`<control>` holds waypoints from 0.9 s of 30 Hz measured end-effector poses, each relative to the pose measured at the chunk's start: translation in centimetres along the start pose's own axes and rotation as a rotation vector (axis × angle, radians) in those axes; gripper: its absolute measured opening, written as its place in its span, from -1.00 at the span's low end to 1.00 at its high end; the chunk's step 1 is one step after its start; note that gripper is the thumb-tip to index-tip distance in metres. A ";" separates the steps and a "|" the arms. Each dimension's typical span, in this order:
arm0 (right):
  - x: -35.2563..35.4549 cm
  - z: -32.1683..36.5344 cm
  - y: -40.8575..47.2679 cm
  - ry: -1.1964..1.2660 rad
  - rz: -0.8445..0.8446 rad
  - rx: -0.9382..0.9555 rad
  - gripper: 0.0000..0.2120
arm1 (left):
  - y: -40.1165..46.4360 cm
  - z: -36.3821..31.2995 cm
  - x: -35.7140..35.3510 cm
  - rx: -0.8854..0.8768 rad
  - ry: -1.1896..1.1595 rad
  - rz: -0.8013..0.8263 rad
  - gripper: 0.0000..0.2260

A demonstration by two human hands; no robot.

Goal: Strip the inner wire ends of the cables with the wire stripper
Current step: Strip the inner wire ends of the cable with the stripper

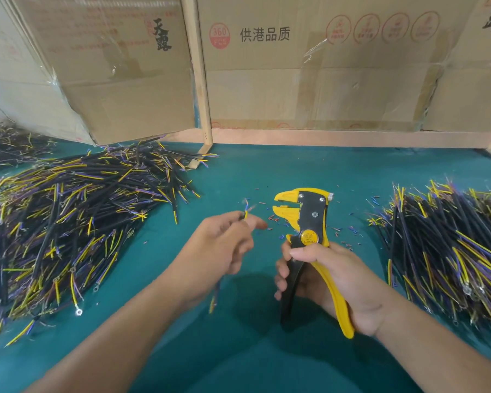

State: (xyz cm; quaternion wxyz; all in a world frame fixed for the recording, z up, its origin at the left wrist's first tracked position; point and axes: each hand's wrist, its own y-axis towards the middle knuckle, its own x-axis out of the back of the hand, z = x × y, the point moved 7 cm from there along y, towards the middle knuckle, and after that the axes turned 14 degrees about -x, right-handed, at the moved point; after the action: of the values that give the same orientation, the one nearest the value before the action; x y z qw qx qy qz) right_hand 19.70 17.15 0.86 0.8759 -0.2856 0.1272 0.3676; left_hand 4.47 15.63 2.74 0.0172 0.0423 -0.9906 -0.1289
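My right hand (335, 279) grips the handles of a yellow and black wire stripper (306, 219), held upright with its jaws open and pointing left. My left hand (224, 245) pinches a black cable (245, 212) near its end, where short yellow and blue inner wires stick up. The cable's other end hangs blurred below my left hand. The wire ends sit a short way left of the stripper's jaws, apart from them.
A big heap of black cables with yellow and purple wires (68, 222) covers the left of the green table (253, 171). Another heap (451, 251) lies at the right. Small insulation scraps (272, 219) litter the middle. Cardboard boxes (309, 66) and a wooden frame (201, 80) stand behind.
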 end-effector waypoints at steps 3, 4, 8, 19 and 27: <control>-0.2 -0.1 0.2 0.023 0.019 -0.022 -0.89 | 0.4 0.0 0.8 0.112 -0.424 -0.181 -0.78; -0.2 -0.2 0.3 0.037 0.022 -0.027 -0.90 | 0.5 0.0 1.0 0.150 -0.549 -0.233 -0.78; 0.0 -0.4 0.5 0.071 0.014 -0.041 -0.89 | 0.7 0.2 1.4 0.187 -0.786 -0.333 -0.77; -1.6 -1.1 0.0 -0.024 0.066 -0.004 -0.81 | 0.7 -1.6 0.4 0.079 -0.860 -0.246 -0.56; -2.9 -2.0 -0.5 -0.114 0.097 -0.010 -0.87 | 0.2 -1.9 -1.1 0.038 -0.830 -0.241 -0.73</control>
State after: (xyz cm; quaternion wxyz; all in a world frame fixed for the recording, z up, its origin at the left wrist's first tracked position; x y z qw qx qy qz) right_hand 18.06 14.03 0.74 0.8613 -0.2623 0.0890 0.4259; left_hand 5.65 15.40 4.55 -0.3985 0.1026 -0.9038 -0.1177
